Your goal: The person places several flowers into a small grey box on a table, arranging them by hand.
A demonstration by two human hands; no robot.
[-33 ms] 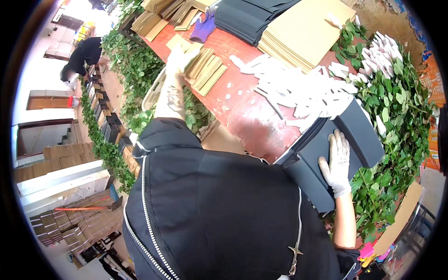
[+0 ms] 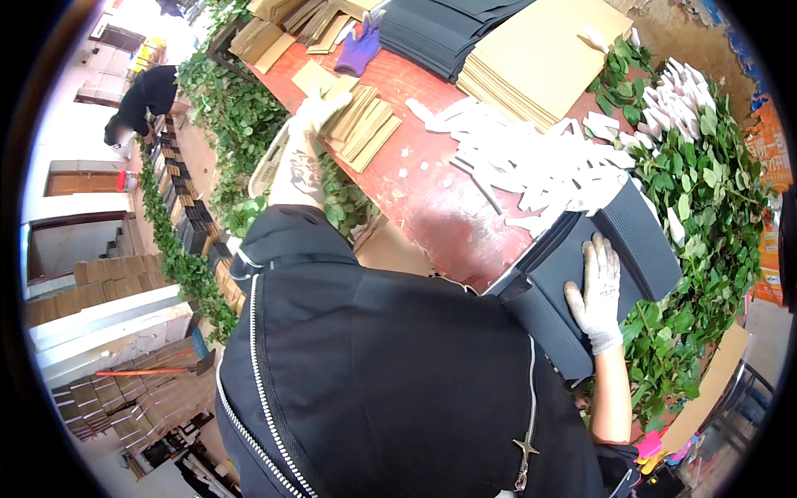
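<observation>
My left hand (image 2: 310, 116), in a pale glove, reaches to the table's left edge. Its fingers stretch out over a bundle of small brown cardboard pieces (image 2: 363, 129); the palm side is hidden, and no grip shows. On the right, my right hand (image 2: 598, 290), in a whitish glove with worn fingertips, lies flat with fingers spread. Beneath it is a stack of black folded card (image 2: 544, 290) with ridged edges, tilted at the table's near right corner against my body. A pile of white strips (image 2: 531, 162) touches the stack's far end.
On the red table (image 2: 452, 228) lie black sheets (image 2: 440, 37), large brown cardboard sheets (image 2: 540, 58) and a purple glove (image 2: 359, 50). Leafy stems with white-wrapped heads (image 2: 677, 100) crowd the right edge. A basket (image 2: 270, 162) sits below left. Another person (image 2: 149, 100) bends over at far left.
My left hand has drawn slightly back toward me and to the left over the cardboard pieces. My right hand stays flat on the black card.
</observation>
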